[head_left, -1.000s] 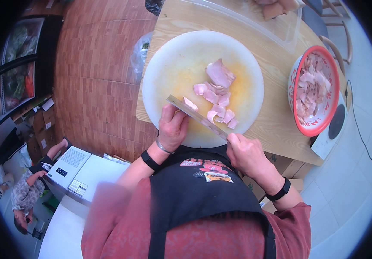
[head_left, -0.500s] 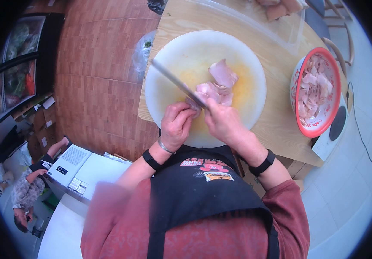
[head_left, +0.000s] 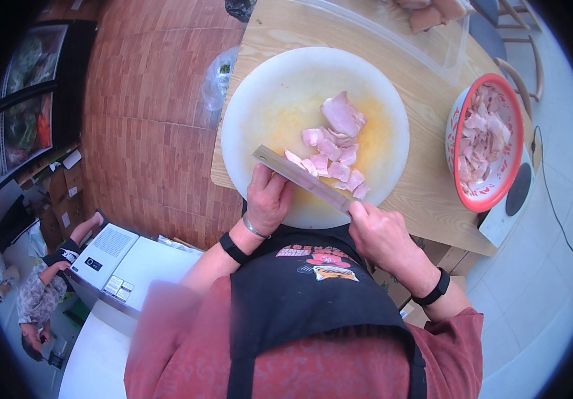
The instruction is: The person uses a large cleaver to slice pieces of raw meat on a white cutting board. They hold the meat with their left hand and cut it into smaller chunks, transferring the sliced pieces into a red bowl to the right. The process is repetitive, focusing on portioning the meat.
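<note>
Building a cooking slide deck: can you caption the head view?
Right hand holds a cleaver beside cut meat on a round white board.
</note>
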`<action>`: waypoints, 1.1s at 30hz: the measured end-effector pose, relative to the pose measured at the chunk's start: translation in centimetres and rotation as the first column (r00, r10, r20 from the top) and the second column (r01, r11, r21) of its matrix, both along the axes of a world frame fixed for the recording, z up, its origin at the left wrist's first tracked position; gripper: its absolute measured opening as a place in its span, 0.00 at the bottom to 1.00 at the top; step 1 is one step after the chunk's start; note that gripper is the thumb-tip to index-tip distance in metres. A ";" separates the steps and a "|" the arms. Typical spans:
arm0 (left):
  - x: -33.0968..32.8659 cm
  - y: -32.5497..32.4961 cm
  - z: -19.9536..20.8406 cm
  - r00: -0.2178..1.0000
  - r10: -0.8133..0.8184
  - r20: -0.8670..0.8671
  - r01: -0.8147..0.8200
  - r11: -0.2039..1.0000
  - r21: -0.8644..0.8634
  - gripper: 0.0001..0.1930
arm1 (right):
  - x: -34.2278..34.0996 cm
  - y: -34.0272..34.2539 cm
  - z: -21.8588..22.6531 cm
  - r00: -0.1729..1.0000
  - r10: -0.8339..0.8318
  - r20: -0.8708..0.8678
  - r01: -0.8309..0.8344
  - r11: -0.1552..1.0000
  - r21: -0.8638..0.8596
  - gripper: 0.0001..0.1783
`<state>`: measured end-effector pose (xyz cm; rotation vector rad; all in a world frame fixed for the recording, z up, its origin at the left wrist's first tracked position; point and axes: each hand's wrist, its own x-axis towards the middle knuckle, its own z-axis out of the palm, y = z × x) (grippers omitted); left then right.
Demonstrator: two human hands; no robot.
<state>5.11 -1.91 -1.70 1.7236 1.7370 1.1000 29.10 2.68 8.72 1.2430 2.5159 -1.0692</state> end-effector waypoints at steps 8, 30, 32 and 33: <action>0.0 -0.1 -0.3 0.999 -0.027 0.026 0.028 1.000 -0.015 0.12 | -6.9 3.4 -4.9 0.988 0.014 -0.155 0.007 0.991 0.132 0.12; 0.5 -0.6 0.3 1.000 0.010 -0.015 -0.010 1.000 -0.007 0.17 | -0.3 -0.1 -0.5 1.000 0.019 -0.001 -0.019 0.997 0.073 0.09; 0.5 -0.3 0.4 1.000 -0.005 -0.024 0.005 1.000 0.021 0.18 | -1.2 0.3 -0.8 1.000 0.024 0.010 -0.025 0.998 0.056 0.09; 0.5 -0.2 0.4 1.000 -0.013 -0.029 0.014 0.999 0.035 0.18 | -1.9 0.7 -1.1 1.000 0.023 0.007 -0.023 0.999 0.047 0.09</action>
